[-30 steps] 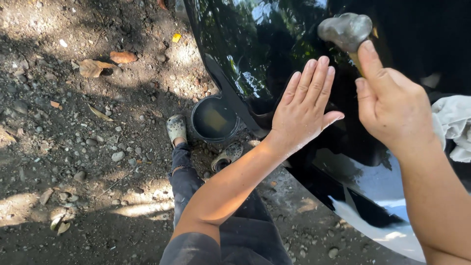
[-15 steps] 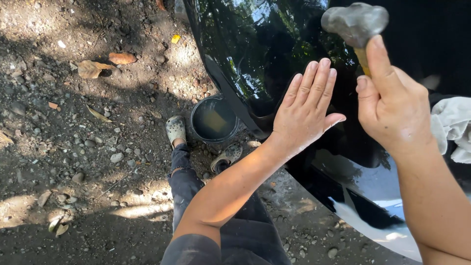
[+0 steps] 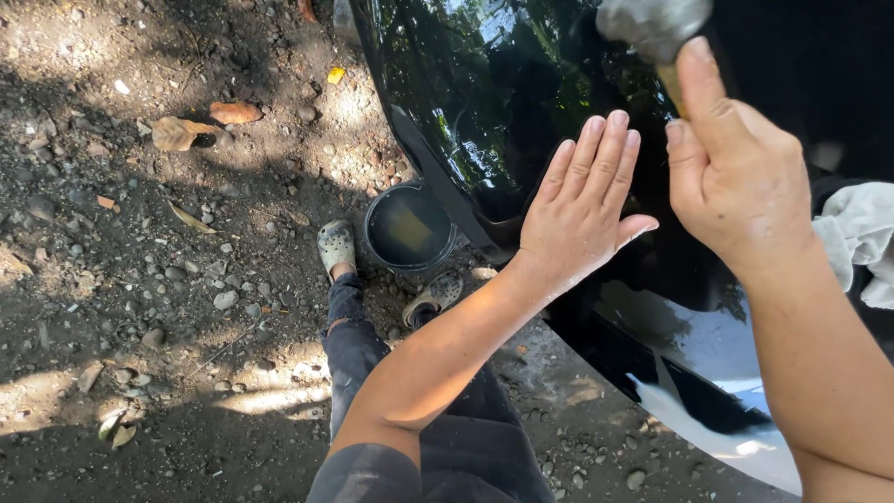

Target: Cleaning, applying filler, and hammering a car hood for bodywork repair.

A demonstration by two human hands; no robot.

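Hammer (image 3: 654,26), grey head at twelve o'clock, gripped by clenched right hand (image 3: 736,177), raised higher than a second ago above glossy black car panel (image 3: 466,84); left hand (image 3: 579,207) flat, empty, unmoved.

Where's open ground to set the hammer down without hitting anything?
Open gravel ground lies left of the left shoe, below the dry leaves. It is crowded between the shoes, where the round bucket sits under the black panel. The left hand lies flat on the panel; the right hand holds the hammer.
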